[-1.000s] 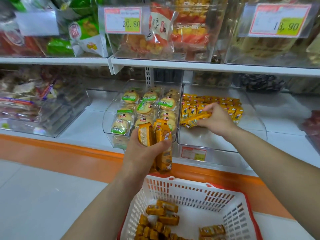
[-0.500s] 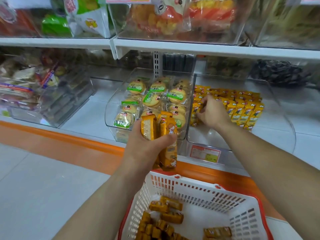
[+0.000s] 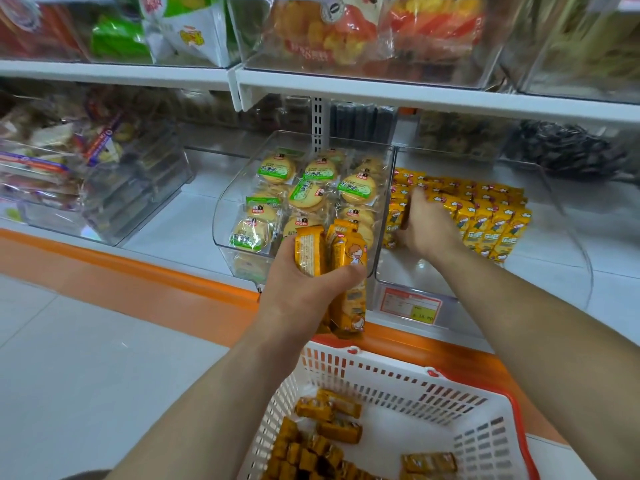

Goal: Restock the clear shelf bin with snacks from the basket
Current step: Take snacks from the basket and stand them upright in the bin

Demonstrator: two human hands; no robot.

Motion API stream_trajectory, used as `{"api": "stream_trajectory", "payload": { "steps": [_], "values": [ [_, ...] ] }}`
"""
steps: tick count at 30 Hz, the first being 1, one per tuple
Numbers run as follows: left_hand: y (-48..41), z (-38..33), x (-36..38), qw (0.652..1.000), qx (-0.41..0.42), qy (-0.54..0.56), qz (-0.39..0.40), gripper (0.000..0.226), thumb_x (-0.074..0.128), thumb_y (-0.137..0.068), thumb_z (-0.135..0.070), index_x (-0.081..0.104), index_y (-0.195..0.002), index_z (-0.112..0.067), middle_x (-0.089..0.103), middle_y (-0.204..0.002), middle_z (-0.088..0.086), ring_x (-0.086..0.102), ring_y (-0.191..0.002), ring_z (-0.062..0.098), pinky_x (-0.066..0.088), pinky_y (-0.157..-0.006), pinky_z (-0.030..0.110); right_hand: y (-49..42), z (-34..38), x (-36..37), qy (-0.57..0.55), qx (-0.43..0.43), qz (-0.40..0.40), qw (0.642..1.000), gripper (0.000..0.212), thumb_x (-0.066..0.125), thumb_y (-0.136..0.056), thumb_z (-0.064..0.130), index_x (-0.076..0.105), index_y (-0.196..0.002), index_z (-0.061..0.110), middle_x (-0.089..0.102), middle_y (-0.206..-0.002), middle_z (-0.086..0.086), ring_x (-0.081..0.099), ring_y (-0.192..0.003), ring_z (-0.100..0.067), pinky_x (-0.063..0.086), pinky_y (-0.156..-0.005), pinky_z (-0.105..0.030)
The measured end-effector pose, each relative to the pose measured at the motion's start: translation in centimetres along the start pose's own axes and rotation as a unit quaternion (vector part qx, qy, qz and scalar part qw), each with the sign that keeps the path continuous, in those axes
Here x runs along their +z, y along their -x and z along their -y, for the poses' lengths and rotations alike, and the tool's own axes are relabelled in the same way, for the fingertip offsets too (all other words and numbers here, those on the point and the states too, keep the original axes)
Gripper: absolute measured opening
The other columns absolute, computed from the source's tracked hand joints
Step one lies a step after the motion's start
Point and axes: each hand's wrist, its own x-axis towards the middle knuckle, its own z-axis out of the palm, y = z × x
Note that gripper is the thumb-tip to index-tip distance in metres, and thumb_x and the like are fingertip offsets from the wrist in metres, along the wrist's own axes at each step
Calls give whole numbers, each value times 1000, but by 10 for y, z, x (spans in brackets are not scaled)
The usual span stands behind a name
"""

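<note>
My left hand (image 3: 304, 289) grips a bunch of orange snack packs (image 3: 343, 265) upright, above the far rim of the white basket (image 3: 433, 403). More orange packs (image 3: 325, 441) lie loose in the basket's bottom. My right hand (image 3: 427, 226) reaches into the clear shelf bin (image 3: 568, 258) and rests against the left end of a row of orange packs (image 3: 491, 220) standing there; its fingers curl around packs at the bin's left wall. Whether it holds one or only presses them, I cannot tell.
Left of that bin stands another clear bin (image 3: 239, 216) of round yellow biscuits with green labels. A further bin (image 3: 104, 188) of mixed snacks sits far left. An upper shelf (image 3: 381, 91) with bagged snacks overhangs. An orange shelf edge (image 3: 173, 282) runs below; a price tag (image 3: 410, 304) fronts the bin.
My right hand carried a pack from the bin's front to the left end of the row and now rests against it. The left hand kept its bunch. The view tilted down.
</note>
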Motion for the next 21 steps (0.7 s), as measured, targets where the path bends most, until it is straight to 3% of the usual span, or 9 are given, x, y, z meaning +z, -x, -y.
{"api": "stream_trajectory", "payload": {
  "steps": [3, 6, 8, 10, 13, 17, 19, 21],
  "values": [
    [0, -1, 0, 1000, -6, 7, 0, 47, 88, -78, -20, 63, -115, -32, 78, -103, 0, 77, -96, 25, 64, -80, 53, 0, 2, -9, -12, 4, 16, 1000, 61, 85, -74, 26, 42, -116, 15, 67, -95, -13, 67, -85, -36, 48, -60, -36],
    [1, -3, 2, 999, -20, 26, 1, 44, 88, -77, -20, 63, -112, -33, 78, -102, 0, 77, -96, 27, 63, -80, 55, 8, 6, -33, -19, 16, 36, 999, 65, 85, -74, 34, 45, -122, 16, 67, -104, -11, 65, -95, -34, 53, -69, -39],
    [3, -3, 4, 999, -31, 40, 2, 42, 88, -77, -21, 64, -111, -33, 78, -103, 2, 77, -97, 29, 63, -80, 57, 25, 8, -54, -48, 1, 26, 998, 63, 83, -76, 38, 46, -125, 19, 70, -97, -3, 66, -94, -26, 52, -70, -37],
    [4, -3, 6, 998, -45, 50, 1, 43, 88, -77, -23, 65, -112, -31, 78, -105, 4, 76, -99, 31, 62, -81, 58, 55, 9, -76, -116, -22, 16, 993, 51, 79, -80, 41, 49, -118, 27, 70, -78, 9, 66, -78, -10, 47, -61, -31],
    [9, -4, 14, 997, -62, 52, 7, 53, 91, -72, -30, 64, -117, -28, 76, -110, 9, 75, -101, 35, 59, -84, 65, 115, 12, -104, -296, -30, 86, 951, 28, 76, -84, 36, 55, -102, 37, 72, -74, 11, 70, -65, -8, 53, -57, -33],
    [19, -2, 29, 996, -69, 57, 31, 54, 91, -67, -37, 68, -115, -26, 77, -109, 13, 74, -101, 39, 57, -88, 67, 178, 18, -122, -458, -9, 197, 867, 19, 72, -89, 36, 61, -104, 37, 74, -86, 4, 74, -71, -20, 56, -51, -32],
    [23, 1, 37, 994, -68, 67, 50, 50, 90, -73, -33, 68, -116, -21, 76, -111, 18, 73, -102, 42, 56, -89, 67, 193, 23, -122, -474, 6, 214, 854, 27, 72, -89, 39, 59, -112, 36, 73, -94, 5, 74, -78, -16, 58, -52, -33],
    [27, 2, 43, 993, -65, 73, 71, 45, 88, -77, -30, 70, -115, -16, 75, -112, 21, 73, -103, 45, 57, -87, 67, 200, 27, -119, -456, 9, 209, 865, 36, 75, -86, 34, 57, -118, 32, 70, -97, 3, 73, -81, -12, 61, -57, -36]
  ]
}}
